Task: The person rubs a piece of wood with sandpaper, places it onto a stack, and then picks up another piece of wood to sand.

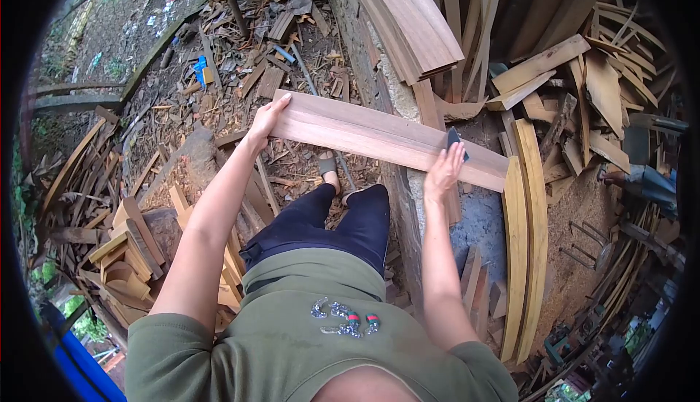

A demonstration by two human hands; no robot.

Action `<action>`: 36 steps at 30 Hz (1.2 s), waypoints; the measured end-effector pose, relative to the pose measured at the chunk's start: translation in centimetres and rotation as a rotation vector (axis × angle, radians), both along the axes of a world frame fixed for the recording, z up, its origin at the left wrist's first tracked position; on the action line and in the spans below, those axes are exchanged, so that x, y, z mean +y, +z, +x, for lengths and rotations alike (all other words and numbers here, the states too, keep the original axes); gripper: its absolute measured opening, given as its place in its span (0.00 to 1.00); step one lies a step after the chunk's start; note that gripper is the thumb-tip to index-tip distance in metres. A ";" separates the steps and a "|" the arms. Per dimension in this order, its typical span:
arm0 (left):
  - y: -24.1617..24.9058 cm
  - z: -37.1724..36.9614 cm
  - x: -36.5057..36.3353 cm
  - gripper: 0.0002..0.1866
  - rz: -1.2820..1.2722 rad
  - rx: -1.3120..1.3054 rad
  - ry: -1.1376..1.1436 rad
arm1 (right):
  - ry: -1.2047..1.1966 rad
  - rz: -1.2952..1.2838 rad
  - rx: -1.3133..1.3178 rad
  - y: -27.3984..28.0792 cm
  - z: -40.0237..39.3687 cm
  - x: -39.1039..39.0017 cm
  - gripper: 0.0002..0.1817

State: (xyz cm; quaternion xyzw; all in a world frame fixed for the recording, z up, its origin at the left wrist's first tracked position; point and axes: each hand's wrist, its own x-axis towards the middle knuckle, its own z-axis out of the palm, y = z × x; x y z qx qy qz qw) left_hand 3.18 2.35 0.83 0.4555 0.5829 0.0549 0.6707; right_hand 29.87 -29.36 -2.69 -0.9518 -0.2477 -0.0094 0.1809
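Over a low wall (397, 183) in a yard strewn with offcuts, a wide plank (357, 133) lies across the view in front of the person, tilted so its right end sits lower in view. Left hand (270, 120): closed on the plank's left end, thumb on the upper face, fingers underneath mostly hidden. Right hand (443, 174): near the plank's right end, holding a dark flat piece (456, 144) against the upper face, fingers laid over it; thumb placement can't be told.

Plank's right end is right at two curved yellowish boards (515, 256), side by side; touching or just above them, can't tell. Its middle part passes over the wall. Beyond it, a stack of planks (408, 26), ends pointing toward the person. Past the right end, a jumbled pile of cut wood (601, 88). Below the plank on the right side, a grey-blue surface (479, 227), with short wood pieces standing or leaning nearby. Sawdust (576, 219) to the right of the yellowish boards. Left side: ground covered in scraps, a small bright blue item (200, 71) among them, more offcuts (131, 249) heaped beside the left arm. Person wears green top, dark leggings.
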 end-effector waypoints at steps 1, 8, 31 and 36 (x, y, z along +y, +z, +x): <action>-0.1 -0.2 0.1 0.32 0.002 0.002 0.010 | 0.062 0.031 -0.041 0.7 -1.6 1.6 0.28; 0.4 -0.2 -0.3 0.31 -0.025 -0.028 0.054 | 0.719 0.028 0.018 4.1 -4.9 4.8 0.30; -1.6 -0.9 0.1 0.27 -0.127 -0.089 -0.007 | 0.654 1.343 1.753 36.4 -16.9 12.4 0.12; -2.0 -1.1 0.2 0.28 -0.063 -0.072 -0.018 | 0.634 1.296 1.776 37.6 -13.0 7.0 0.10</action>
